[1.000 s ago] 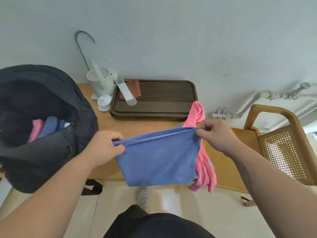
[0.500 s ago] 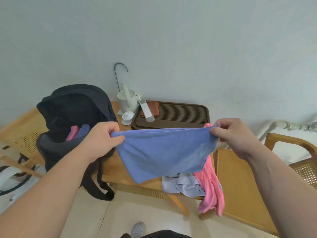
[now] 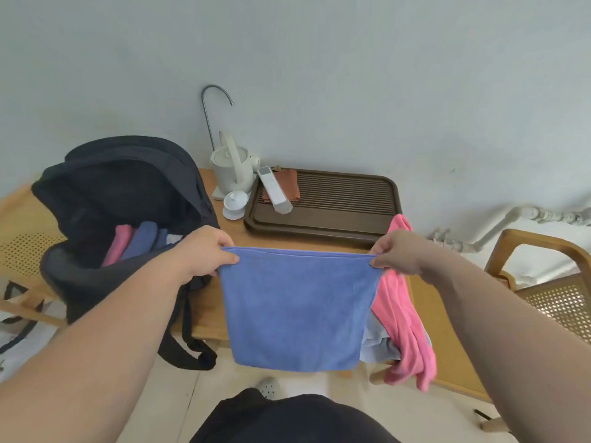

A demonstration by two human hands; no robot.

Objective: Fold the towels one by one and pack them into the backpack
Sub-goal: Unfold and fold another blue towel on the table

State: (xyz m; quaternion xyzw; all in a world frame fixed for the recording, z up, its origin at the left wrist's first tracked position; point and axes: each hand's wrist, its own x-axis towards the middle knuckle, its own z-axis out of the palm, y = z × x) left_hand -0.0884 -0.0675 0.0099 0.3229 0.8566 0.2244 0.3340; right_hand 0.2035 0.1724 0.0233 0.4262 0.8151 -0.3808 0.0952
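**Blue square cloth towel held up by its top corners**

The blue square cloth towel (image 3: 297, 308) hangs flat in front of the person, its top edge stretched level between both hands and the rest of it falling straight down below the grip. Its lower edge hangs past the front edge of the light wooden table (image 3: 208, 314), clear of the floor.

The left hand (image 3: 201, 251) pinches the top left corner, thumb on the near side and fingers curled behind. The right hand (image 3: 399, 254) pinches the top right corner in the same way. Both forearms reach forward from the lower corners of the view, held at about the same height and well apart.

The black fabric backpack (image 3: 112, 187) stands open on the left of the table, just beside the left hand. A folded pink towel (image 3: 120, 241) and a folded dark blue towel (image 3: 144, 238) stand side by side inside it.

Behind the held towel's right edge, a loose pink towel (image 3: 403, 314) drapes over the table's edge, with a pale crumpled towel (image 3: 377, 343) beneath it.

Further back on the table lie a dark brown slatted tray (image 3: 335, 199) and a white kettle (image 3: 232, 171).
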